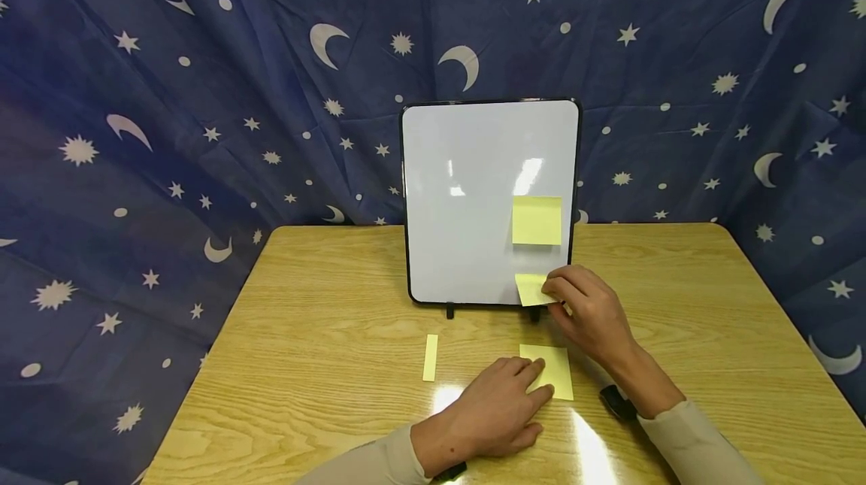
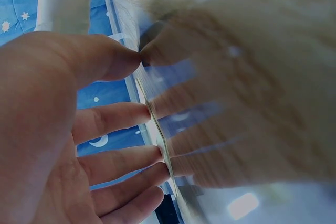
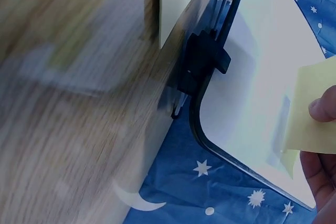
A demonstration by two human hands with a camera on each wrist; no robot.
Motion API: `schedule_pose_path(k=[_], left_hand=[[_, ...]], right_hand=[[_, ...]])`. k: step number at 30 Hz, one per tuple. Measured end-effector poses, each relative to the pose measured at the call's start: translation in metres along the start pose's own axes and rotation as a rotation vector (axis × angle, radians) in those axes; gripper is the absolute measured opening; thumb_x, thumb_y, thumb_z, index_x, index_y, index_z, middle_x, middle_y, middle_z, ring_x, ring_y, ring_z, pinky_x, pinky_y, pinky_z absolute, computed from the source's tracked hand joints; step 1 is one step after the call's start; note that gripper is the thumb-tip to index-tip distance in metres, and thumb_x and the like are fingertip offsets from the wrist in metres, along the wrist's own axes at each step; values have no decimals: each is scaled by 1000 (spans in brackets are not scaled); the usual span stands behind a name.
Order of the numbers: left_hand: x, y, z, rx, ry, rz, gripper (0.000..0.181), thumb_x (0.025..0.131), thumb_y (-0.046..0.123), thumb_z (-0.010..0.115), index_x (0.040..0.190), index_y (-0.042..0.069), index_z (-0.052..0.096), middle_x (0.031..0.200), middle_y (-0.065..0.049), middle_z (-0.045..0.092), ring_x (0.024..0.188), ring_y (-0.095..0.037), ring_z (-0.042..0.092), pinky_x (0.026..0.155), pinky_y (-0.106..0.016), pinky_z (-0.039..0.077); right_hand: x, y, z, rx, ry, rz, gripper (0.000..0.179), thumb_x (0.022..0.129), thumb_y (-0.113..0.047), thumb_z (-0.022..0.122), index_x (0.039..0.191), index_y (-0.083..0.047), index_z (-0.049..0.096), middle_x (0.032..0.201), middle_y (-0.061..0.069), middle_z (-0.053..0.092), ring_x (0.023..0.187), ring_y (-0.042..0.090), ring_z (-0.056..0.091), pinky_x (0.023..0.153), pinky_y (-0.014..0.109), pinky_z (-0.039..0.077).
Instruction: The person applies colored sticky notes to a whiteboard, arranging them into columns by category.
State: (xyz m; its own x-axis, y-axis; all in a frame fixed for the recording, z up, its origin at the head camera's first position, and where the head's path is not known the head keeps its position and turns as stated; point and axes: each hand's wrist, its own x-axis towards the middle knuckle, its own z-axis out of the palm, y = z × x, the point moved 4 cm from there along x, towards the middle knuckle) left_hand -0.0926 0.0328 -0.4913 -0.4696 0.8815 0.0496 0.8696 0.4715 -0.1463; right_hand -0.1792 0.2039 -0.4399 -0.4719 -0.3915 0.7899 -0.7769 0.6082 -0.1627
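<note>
My right hand (image 1: 591, 316) pinches a yellow sticky note (image 1: 531, 288) between thumb and fingers, in front of the lower right corner of a black-framed whiteboard (image 1: 460, 207). In the right wrist view the thumb lies on the face of that note (image 3: 310, 103), which is slightly bent. Another yellow sticky note (image 1: 537, 220) is stuck higher on the board's right side. On the table, my left hand (image 1: 494, 406) rests with spread fingers, fingertips on a square yellow sticky note pad (image 1: 556, 372). The left wrist view shows those fingers (image 2: 126, 156) touching its thin edge.
A narrow pale yellow strip (image 1: 430, 358) lies on the wooden table (image 1: 325, 365), left of the pad. Small black feet (image 1: 449, 311) support the whiteboard. Behind it hangs a blue curtain (image 1: 223, 94) with moons and stars.
</note>
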Motion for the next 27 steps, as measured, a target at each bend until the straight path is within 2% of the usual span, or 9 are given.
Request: schedule_pose_path(k=[3, 6, 12, 27], left_hand=[[0, 0, 0, 0, 8, -2, 50, 102, 55, 61, 143, 25, 64, 154, -9, 55, 134, -21, 57, 110, -33, 47], [0, 1, 0, 1, 14, -2, 50, 102, 55, 61, 142, 25, 65, 153, -9, 56, 134, -21, 57, 109, -33, 48], [0, 0, 0, 5, 20, 2, 50, 102, 55, 61, 141, 25, 65, 153, -9, 56, 132, -21, 57, 108, -32, 48], [0, 0, 0, 9, 22, -3, 49, 101, 55, 62, 141, 25, 65, 152, -8, 56, 133, -20, 57, 106, -32, 49]], right_hand=[[0, 0, 1, 9, 7, 1, 25, 75, 13, 69, 91, -5, 71, 102, 9, 70, 90, 29, 66, 82, 38, 51], [1, 0, 2, 17, 16, -8, 26, 72, 14, 69, 91, -5, 71, 102, 9, 70, 90, 29, 65, 81, 39, 51], [2, 2, 6, 30, 38, -29, 19, 75, 10, 69, 89, -2, 70, 101, 11, 70, 89, 30, 64, 83, 37, 50], [6, 8, 13, 7, 65, 1, 17, 75, 11, 68, 88, -1, 69, 100, 13, 69, 88, 30, 64, 81, 37, 50]])
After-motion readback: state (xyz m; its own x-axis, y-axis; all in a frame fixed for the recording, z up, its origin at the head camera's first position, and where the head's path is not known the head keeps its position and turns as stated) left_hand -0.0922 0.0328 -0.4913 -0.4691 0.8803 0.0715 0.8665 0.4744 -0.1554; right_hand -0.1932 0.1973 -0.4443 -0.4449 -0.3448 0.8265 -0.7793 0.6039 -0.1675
